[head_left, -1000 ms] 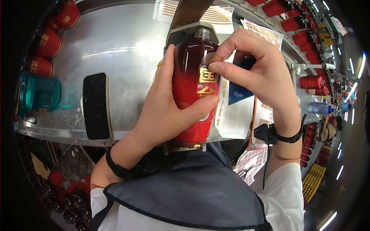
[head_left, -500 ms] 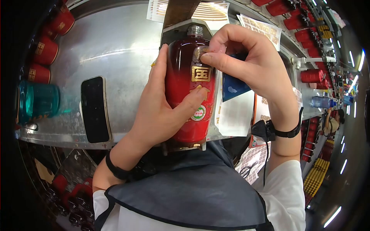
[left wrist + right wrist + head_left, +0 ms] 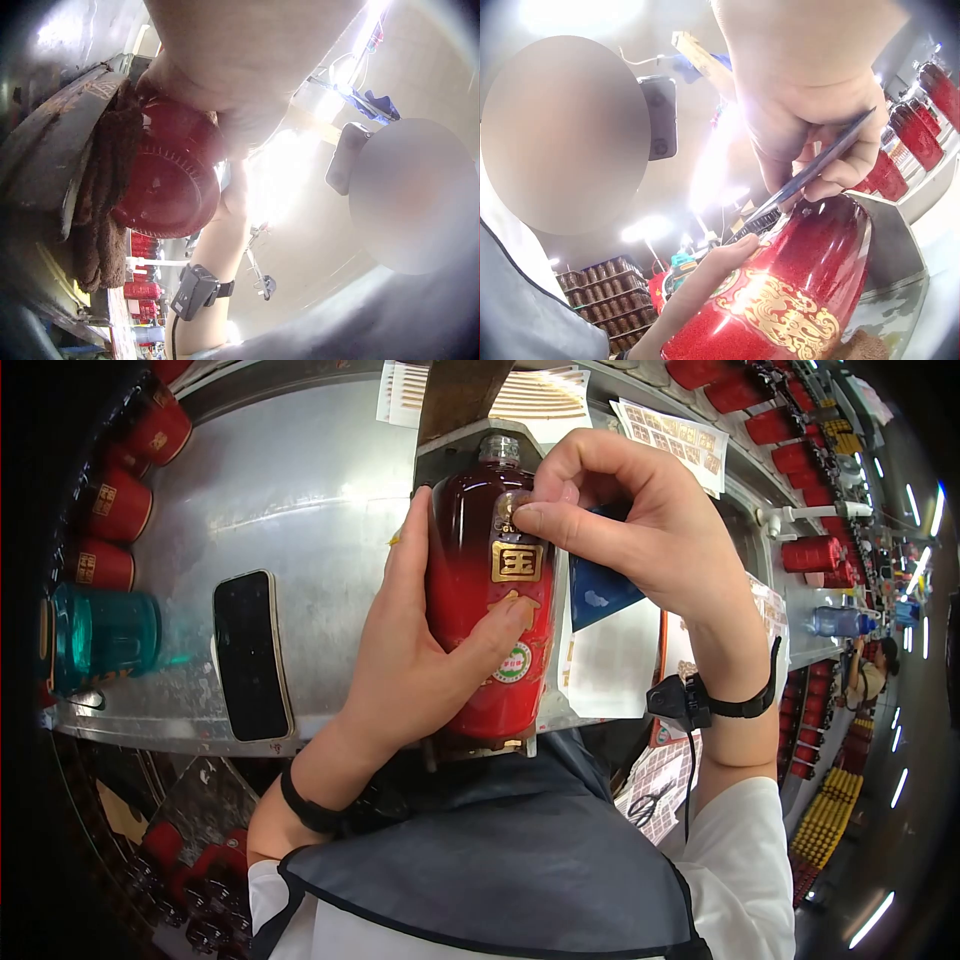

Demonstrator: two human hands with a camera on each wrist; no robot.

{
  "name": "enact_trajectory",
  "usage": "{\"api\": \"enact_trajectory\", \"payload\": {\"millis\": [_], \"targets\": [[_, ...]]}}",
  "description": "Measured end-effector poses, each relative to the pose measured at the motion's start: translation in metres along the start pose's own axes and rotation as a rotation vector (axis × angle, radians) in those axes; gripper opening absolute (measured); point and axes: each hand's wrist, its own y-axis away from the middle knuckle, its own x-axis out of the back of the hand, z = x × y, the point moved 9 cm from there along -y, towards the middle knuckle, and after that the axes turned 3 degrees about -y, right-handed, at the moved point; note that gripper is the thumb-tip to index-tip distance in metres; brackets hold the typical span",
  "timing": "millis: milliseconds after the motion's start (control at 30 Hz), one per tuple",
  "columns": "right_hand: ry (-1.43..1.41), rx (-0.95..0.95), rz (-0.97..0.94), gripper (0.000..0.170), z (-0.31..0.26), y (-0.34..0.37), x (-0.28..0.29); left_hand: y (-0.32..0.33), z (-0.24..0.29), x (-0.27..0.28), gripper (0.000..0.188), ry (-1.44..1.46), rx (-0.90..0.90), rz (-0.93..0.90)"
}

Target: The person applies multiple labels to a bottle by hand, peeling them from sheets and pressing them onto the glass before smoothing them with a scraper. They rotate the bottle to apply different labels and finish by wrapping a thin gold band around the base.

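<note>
A glossy bottle (image 3: 460,600), dark at the neck and red below, lies in a metal cradle (image 3: 900,251) with brown cloth (image 3: 109,180). My left hand (image 3: 400,655) grips its side, fingers along the far flank and thumb on the gold lettering. A round green-and-white seal (image 3: 514,663) sits below that thumb. With thumb and index finger, my right hand (image 3: 655,535) pinches clear film (image 3: 506,512) near the bottle's shoulder. A flat blue scraper (image 3: 600,595) is tucked in the same hand; the right wrist view shows the scraper (image 3: 817,169) edge-on across the curled fingers.
A phone (image 3: 250,660) and a teal container (image 3: 110,630) lie left on the metal table (image 3: 290,480). Red containers (image 3: 115,500) line its left edge. Decal sheets (image 3: 675,440) and white paper (image 3: 605,680) lie to the right, scissors (image 3: 650,803) lower down. Red bottles stand in rows beyond.
The bottle has turned, bringing its lettering further up and the round seal into view. My left thumb has drawn back leftward. My right hand has shifted slightly left, still pinching at the film.
</note>
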Motion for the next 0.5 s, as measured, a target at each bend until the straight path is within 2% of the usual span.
{"api": "enact_trajectory", "payload": {"millis": [367,500], "targets": [[-0.082,-0.026,-0.002,0.017,0.0044,0.0001,-0.0009,-0.0002,-0.0015,0.0001,0.094,0.003,-0.013,0.008],[-0.124,0.013,0.108,0.02,0.006,0.0016,0.0074,0.0,-0.0004,0.0008,0.094,-0.004,-0.017,0.011]]}}
